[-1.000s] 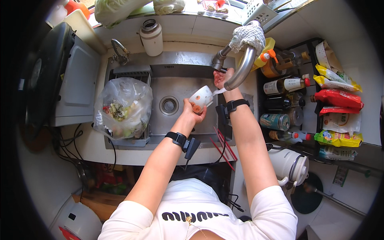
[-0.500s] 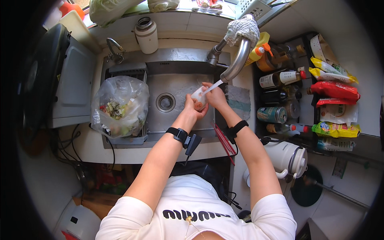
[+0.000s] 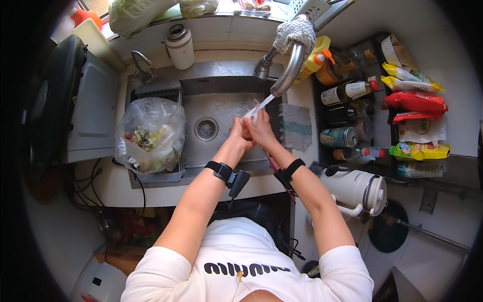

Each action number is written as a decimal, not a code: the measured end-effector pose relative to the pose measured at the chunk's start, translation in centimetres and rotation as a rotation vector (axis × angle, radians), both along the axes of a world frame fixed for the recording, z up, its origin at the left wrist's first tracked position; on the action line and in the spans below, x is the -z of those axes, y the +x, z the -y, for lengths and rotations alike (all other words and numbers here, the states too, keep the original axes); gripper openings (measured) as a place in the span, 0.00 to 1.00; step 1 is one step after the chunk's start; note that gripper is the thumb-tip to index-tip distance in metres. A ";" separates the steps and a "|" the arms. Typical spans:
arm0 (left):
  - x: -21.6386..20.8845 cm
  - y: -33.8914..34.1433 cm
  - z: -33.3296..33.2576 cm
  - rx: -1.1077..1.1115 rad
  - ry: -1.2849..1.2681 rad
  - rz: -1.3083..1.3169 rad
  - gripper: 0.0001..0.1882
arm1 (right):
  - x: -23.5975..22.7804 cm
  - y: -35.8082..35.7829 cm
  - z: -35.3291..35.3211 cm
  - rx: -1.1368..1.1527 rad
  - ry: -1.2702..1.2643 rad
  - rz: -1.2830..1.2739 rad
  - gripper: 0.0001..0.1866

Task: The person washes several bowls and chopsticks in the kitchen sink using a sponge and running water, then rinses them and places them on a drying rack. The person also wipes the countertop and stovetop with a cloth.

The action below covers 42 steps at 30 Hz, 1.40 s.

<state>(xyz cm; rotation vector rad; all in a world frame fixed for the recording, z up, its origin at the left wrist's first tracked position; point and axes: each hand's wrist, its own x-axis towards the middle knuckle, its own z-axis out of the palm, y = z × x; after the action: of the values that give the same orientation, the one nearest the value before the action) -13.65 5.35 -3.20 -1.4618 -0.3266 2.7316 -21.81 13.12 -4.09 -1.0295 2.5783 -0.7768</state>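
Observation:
Over the sink [image 3: 226, 108], my left hand [image 3: 238, 133] is closed around a small white cup [image 3: 249, 116], which has orange-red marks and tilts under the tap. My right hand [image 3: 261, 130] presses against the cup's right side with its fingers closed on it. Between them the two hands hide most of the cup. A stream of water [image 3: 265, 102] runs from the curved metal tap [image 3: 289, 73] onto the cup and my right fingers.
Left of the basin, a plastic bag of food scraps [image 3: 150, 136] sits in a rack. A grey cloth [image 3: 296, 126] lies right of the basin, beside shelves of bottles [image 3: 347, 93]. Red sticks [image 3: 271, 160] lie at the front edge, near a white kettle [image 3: 354, 189]. A white flask [image 3: 179, 48] stands behind.
My right hand has come down over the cup, covering more of it. The view has shifted slightly, and the water still runs.

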 end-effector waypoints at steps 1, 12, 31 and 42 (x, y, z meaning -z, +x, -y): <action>-0.2 0.1 0.3 0.035 0.014 0.072 0.27 | -0.5 -0.6 0.1 0.047 -0.045 0.287 0.31; -0.8 2.2 1.9 0.135 0.126 -0.002 0.26 | -2.1 -1.3 0.9 0.496 -0.156 1.090 0.36; -3.4 0.6 -1.7 0.740 -2.043 0.293 0.45 | -2.9 -2.0 -3.9 0.238 -0.318 0.138 0.20; -2.4 6.6 -1.2 0.595 -2.379 0.008 0.38 | -6.8 -1.0 0.2 -0.089 0.134 0.652 0.20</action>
<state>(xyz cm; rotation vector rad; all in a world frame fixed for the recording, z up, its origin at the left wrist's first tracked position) -7.07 6.57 -0.81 -0.7265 3.2167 1.4289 -22.82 12.97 2.72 -0.6929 1.9817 -0.7491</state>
